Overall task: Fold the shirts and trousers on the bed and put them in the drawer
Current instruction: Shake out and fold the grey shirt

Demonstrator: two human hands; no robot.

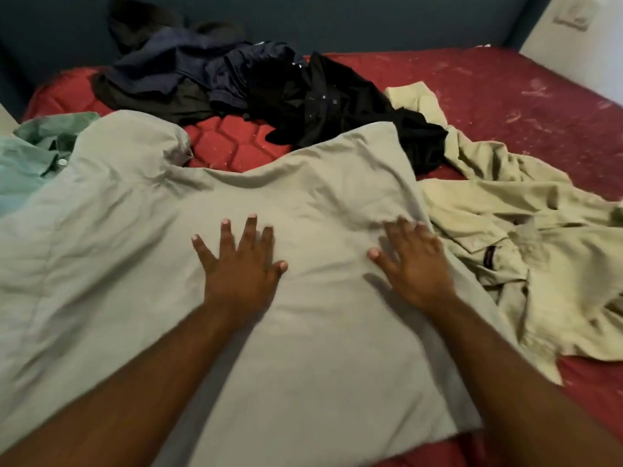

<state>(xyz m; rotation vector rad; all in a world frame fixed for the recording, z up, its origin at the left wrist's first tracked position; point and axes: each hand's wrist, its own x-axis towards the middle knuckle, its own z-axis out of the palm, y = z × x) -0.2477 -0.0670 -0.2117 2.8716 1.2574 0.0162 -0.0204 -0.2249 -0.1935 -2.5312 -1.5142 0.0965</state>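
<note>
A grey-green shirt [141,251] lies spread flat across the near part of the red bed [505,106]. My left hand [241,264] presses on its middle with fingers straight and spread. My right hand [413,257] rests flat near the shirt's right edge, fingers straight. A crumpled beige garment [526,237] lies to the right, touching the shirt. A heap of black and navy clothes [269,82] sits at the back. A light green shirt [30,156] pokes out at the left, partly under the grey-green one.
A dark blue wall [371,21] runs behind the bed. A pale wall [580,42] stands at the far right. Bare red mattress shows at the back right and at the near right corner [593,399]. No drawer is in view.
</note>
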